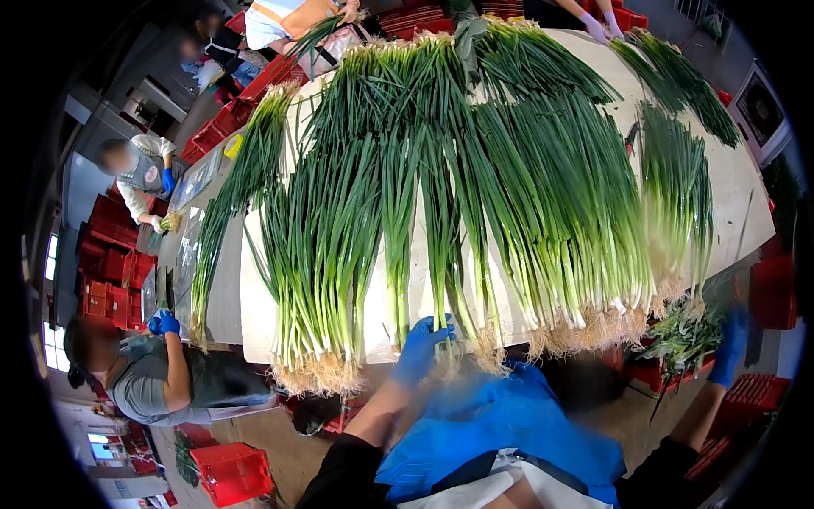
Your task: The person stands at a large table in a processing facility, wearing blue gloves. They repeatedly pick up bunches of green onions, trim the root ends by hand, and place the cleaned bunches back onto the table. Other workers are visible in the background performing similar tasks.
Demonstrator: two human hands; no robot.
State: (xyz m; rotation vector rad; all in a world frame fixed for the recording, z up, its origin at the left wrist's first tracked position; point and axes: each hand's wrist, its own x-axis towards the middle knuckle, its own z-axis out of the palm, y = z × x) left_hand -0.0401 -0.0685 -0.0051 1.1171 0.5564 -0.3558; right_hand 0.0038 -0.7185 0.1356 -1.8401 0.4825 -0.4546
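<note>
Green onions with roots lie in rows across a pale tabletop [257, 318]. My left hand [425, 343], in a blue glove, is at the near edge, its fingers closed around the white stem ends of a few green onions [439, 286]. To its left lies a thick bunch of green onions [324, 280], roots over the edge. A wide row of green onions [572, 254] lies to its right. My right hand [731, 343], also blue-gloved, is out at the far right beside a heap of leaf trimmings [687, 334]; it is blurred, and its fingers are hard to make out.
A red-handled knife [631, 139] lies among the onions. A person in blue gloves [152, 375] works at the left, another [146, 172] farther back. Two people stand across the table, one with white-gloved hands [601, 28]. A red crate [232, 474] is on the floor.
</note>
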